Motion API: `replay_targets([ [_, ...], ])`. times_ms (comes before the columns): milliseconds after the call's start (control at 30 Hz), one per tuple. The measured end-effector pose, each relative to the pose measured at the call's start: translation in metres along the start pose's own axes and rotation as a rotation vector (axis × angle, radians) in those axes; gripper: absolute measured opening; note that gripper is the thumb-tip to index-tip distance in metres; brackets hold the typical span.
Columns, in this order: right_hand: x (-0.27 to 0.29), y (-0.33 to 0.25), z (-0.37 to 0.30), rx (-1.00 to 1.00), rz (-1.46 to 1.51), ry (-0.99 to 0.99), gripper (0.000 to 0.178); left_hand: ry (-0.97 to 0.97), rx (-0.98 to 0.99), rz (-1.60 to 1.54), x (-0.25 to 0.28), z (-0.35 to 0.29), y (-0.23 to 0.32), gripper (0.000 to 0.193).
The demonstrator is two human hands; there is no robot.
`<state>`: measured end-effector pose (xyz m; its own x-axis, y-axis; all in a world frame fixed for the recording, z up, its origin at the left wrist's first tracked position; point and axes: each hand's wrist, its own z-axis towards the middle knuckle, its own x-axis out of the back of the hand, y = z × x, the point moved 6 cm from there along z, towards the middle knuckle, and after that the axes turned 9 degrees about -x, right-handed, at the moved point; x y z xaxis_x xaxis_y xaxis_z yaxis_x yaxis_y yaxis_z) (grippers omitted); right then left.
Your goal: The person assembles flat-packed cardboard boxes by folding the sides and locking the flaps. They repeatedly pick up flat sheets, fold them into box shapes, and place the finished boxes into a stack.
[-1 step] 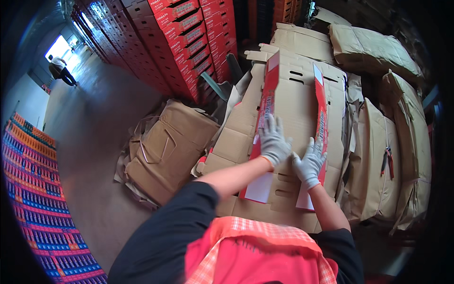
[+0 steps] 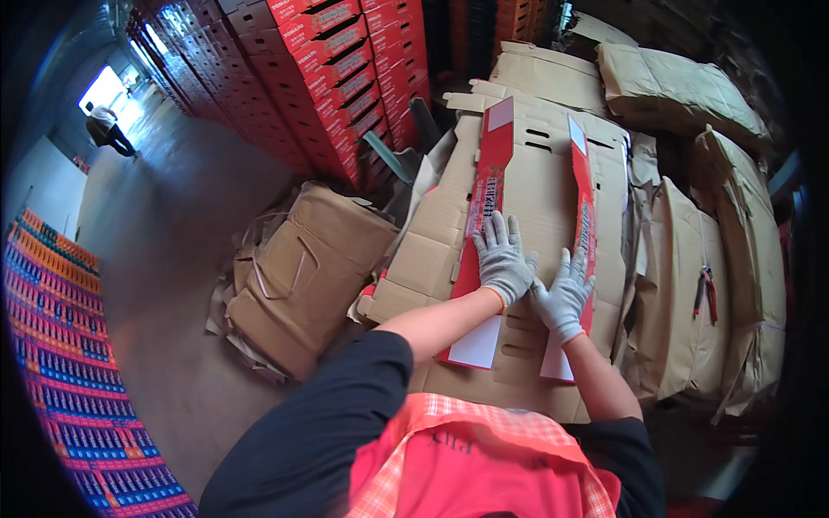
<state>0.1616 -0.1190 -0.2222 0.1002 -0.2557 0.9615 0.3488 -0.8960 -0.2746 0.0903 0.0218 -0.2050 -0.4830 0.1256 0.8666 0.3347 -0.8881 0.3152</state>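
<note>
Two gloved hands lie palm down on a flattened carton (image 2: 544,186), brown side up, which tops a stack of cardboard sheets (image 2: 423,250) in front of the person. Along the carton's two long sides run folded-in red flaps, the left flap (image 2: 494,168) and the right flap (image 2: 581,186), each printed on its red part and white at both ends. The left hand (image 2: 506,262) rests across the left flap and the brown board beside it, its grip wide, fingers stretched toward the far end. The right hand (image 2: 563,298) lies a little nearer the person, on the right flap and the board just inside it; its grip is wide too, the thumb standing away from the fingers. The hands are close together (whether the left palm bears down hard or only lightly, I cannot tell). Slots show in the brown board between the flaps, beyond the hands. To the left of the stack, a brown wrapped bundle (image 2: 315,259) lies on the floor (image 2: 164,285); to the right stand more paper-wrapped bundles (image 2: 678,302), and a red-handled tool (image 2: 706,296) hangs against one of them. Beyond the stack, toward the left, rise tall piles of red cartons (image 2: 332,104), and at the lower left edge is a bank of blue, pink and orange boxes (image 2: 78,380). Far off on the left, near a bright doorway (image 2: 104,89), another person (image 2: 110,128) is on foot.
</note>
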Motion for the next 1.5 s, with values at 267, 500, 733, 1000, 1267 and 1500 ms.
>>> replay_targets([
  [267,0.148,0.151,-0.017,0.398,0.322,0.619,0.042,0.353,-0.615,-0.076,0.093,-0.033,-0.168,0.066],
  [500,0.12,0.084,-0.042,0.838,-0.111,-0.078,0.024,-0.333,-1.024,-0.136,0.091,-0.046,-0.1,0.041],
  [733,0.194,0.02,-0.04,0.769,0.381,0.353,0.022,0.152,-0.732,-0.317,0.172,0.011,-0.049,0.018],
  [1000,0.143,-0.011,-0.172,0.813,-0.003,-1.233,0.045,-1.278,-0.744,-0.765,0.176,-0.137,0.002,0.038],
  [1267,0.143,0.015,-0.06,0.728,0.014,-0.258,0.056,-0.495,-0.479,0.19,0.141,-0.049,-0.073,0.054],
  [1500,0.03,0.098,-0.001,-0.167,1.439,-0.259,0.072,-0.078,0.425,-1.501,0.044,-0.071,-0.12,0.069],
])
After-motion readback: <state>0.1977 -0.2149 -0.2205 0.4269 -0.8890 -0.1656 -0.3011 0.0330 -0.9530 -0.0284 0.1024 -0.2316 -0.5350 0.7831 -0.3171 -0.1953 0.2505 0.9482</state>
